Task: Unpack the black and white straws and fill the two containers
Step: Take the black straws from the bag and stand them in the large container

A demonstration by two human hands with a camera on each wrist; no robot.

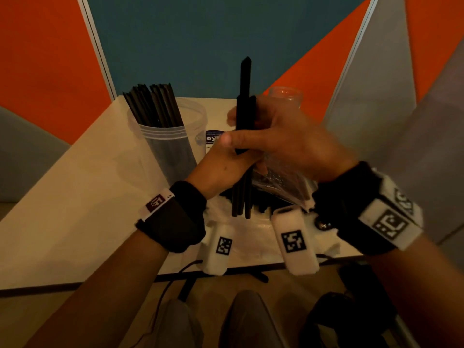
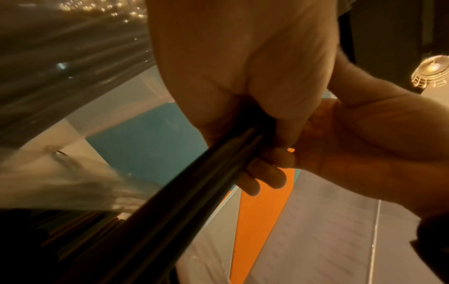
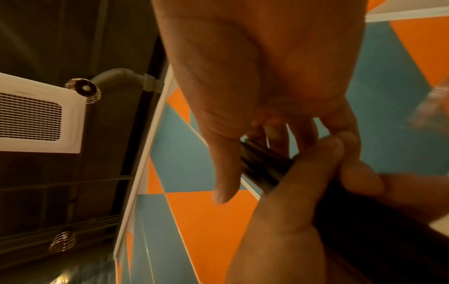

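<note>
I hold a bundle of black straws [image 1: 245,79] upright over the table. My left hand [image 1: 222,159] grips its lower part, fingers curled round it [image 2: 257,123]. My right hand [image 1: 283,139] wraps the bundle higher up, thumb across the front, and the straws [image 3: 264,165] run between thumb and fingers. A crumpled clear bag [image 1: 281,182] with more black straws in it hangs under my right hand; which fingers hold it is hidden. A clear container [image 1: 173,151] at the left holds several black straws. A second clear container [image 1: 286,96] stands behind my right hand, its contents hidden.
The pale table [image 1: 75,197] has open surface to the left of the filled container. A round blue label [image 1: 211,138] lies between the containers. Pale wrapping [image 1: 251,229] lies under my wrists at the front edge. Orange, blue and grey partition walls close off the back and sides.
</note>
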